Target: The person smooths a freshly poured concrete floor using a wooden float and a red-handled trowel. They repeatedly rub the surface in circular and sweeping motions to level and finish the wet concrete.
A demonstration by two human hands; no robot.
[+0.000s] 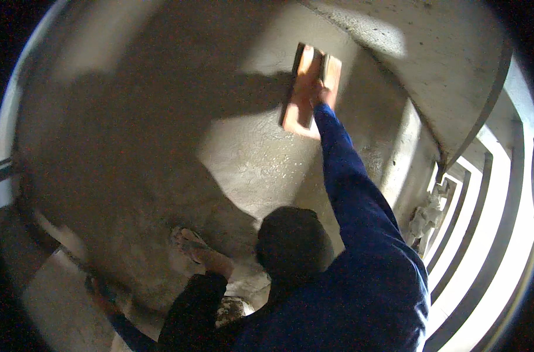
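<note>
Right hand (321,94) grips the float (301,91) over grey cement (261,167); left hand (104,298) is dim at lower left, and whether it holds anything I cannot tell.

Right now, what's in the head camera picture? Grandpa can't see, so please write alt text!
A right hand, in a dark-blue sleeve, grips a reddish-orange rectangular hand float over a grey, wet-shining, cement-like surface. The left hand sits in shadow at lower left, with a sandalled foot between the hands.

Room to pass lies left of the float (305,88) — a pale slab (454,76) stands right, a sandalled foot (191,243) below-left.
</note>
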